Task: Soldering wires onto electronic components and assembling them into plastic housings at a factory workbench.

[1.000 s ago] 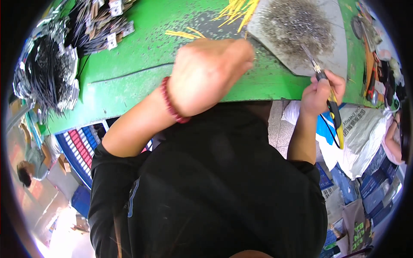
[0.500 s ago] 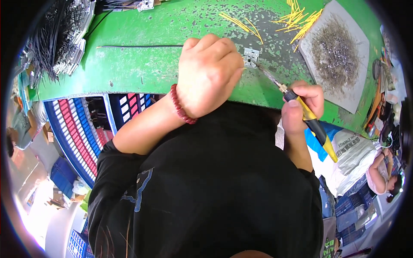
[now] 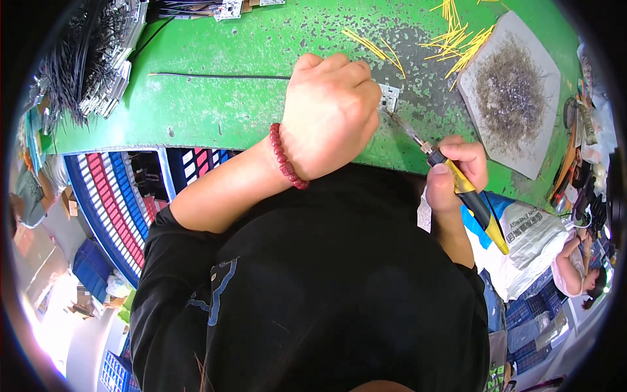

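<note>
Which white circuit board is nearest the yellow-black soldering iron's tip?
The lone white circuit board just right of the bare left hand; other boards lie bunched with black wires farther left.

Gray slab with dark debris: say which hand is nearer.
Right: the right hand is below and left of the gray slab, close by; the left hand is much farther left.

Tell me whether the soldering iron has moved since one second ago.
Yes, leftward: the soldering iron had its tip over the grey slab; now the tip is left of that slab, near the small white board.
</note>
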